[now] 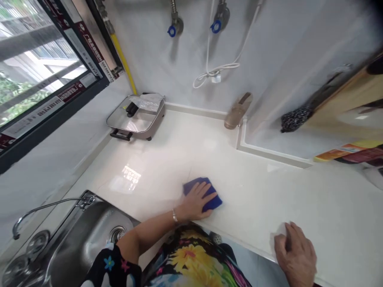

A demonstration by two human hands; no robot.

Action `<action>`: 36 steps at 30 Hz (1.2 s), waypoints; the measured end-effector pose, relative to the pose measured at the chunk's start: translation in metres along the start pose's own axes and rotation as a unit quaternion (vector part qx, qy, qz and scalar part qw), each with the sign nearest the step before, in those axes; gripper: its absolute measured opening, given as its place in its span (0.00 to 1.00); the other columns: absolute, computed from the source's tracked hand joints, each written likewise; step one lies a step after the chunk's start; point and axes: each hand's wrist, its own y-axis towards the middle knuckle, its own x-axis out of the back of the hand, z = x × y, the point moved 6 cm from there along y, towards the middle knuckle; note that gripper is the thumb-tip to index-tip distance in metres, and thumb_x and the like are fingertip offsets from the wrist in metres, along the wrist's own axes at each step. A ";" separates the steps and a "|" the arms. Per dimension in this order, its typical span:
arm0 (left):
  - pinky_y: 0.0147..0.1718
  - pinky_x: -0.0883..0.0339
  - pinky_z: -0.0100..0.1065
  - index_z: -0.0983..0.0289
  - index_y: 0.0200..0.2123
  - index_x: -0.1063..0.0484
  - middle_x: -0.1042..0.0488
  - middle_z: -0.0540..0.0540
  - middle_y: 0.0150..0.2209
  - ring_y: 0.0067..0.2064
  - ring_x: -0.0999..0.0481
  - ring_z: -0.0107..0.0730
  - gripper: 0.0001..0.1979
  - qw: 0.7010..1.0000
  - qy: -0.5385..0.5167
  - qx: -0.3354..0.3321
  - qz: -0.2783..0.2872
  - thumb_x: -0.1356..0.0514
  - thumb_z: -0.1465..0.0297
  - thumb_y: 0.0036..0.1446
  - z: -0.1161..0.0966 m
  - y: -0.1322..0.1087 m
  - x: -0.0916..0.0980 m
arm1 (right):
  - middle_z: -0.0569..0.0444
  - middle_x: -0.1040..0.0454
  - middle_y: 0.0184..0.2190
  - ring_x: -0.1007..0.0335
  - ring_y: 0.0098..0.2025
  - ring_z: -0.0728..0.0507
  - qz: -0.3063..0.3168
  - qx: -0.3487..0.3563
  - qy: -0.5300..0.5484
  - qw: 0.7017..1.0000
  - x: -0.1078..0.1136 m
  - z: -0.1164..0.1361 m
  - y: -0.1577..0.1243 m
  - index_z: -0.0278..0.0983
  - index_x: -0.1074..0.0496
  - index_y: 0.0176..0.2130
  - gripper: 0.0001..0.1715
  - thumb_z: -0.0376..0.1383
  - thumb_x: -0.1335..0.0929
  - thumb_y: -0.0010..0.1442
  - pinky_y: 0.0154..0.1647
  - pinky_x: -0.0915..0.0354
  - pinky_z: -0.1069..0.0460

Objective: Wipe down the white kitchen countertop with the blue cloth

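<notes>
My left hand (194,201) lies palm down on a folded blue cloth (214,203) near the front edge of the white countertop (167,159). Its fingers are spread flat over the cloth, not closed round it. Farther right, at the counter's front edge, my right hand (296,251) is loosely bent. A gap shows between its thumb and fingers, and nothing can be seen in it.
A lidded electric pan (134,119) with plastic on top stands in the back left corner. A steel sink (86,239) and faucet (48,205) are at lower left. A brown holder (238,111) and a dark scrubber (295,118) hang on the wall, with cables above.
</notes>
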 end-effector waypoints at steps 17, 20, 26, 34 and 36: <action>0.70 0.55 0.55 0.57 0.69 0.40 0.47 0.60 0.73 0.74 0.51 0.50 0.32 0.958 0.130 0.254 0.012 0.52 0.54 0.65 0.186 -0.189 0.113 | 0.38 0.28 0.59 0.29 0.58 0.25 0.004 0.072 -0.010 0.997 0.004 -0.007 0.001 0.33 0.33 0.63 0.37 0.33 0.30 0.55 0.57 0.31 0.31; 0.70 0.56 0.53 0.59 0.69 0.40 0.47 0.60 0.73 0.73 0.50 0.49 0.32 0.931 0.155 0.329 -0.025 0.54 0.54 0.66 0.228 -0.167 0.127 | 0.37 0.28 0.59 0.29 0.57 0.25 0.009 0.078 -0.017 0.997 0.003 -0.008 0.000 0.33 0.33 0.63 0.37 0.32 0.30 0.55 0.56 0.30 0.30; 0.70 0.59 0.54 0.61 0.69 0.42 0.47 0.61 0.72 0.73 0.51 0.51 0.33 0.887 0.183 0.416 -0.087 0.53 0.54 0.66 0.269 -0.118 0.134 | 0.35 0.29 0.59 0.30 0.58 0.24 0.027 0.075 -0.022 0.997 0.001 -0.012 -0.001 0.31 0.34 0.63 0.37 0.33 0.31 0.55 0.55 0.30 0.31; 0.69 0.59 0.59 0.64 0.70 0.44 0.48 0.67 0.72 0.73 0.52 0.58 0.35 0.883 0.173 0.420 -0.121 0.49 0.54 0.65 0.249 -0.057 0.105 | 0.33 0.28 0.58 0.29 0.58 0.25 0.002 0.109 -0.027 0.994 0.000 -0.013 -0.002 0.28 0.34 0.62 0.36 0.31 0.31 0.55 0.53 0.29 0.34; 0.70 0.59 0.60 0.64 0.69 0.43 0.48 0.67 0.72 0.73 0.52 0.59 0.35 0.904 0.155 0.377 -0.125 0.48 0.55 0.64 0.224 -0.033 0.089 | 0.34 0.29 0.58 0.29 0.57 0.25 0.000 0.104 -0.026 0.994 0.000 -0.012 -0.001 0.28 0.33 0.62 0.36 0.31 0.31 0.55 0.53 0.29 0.34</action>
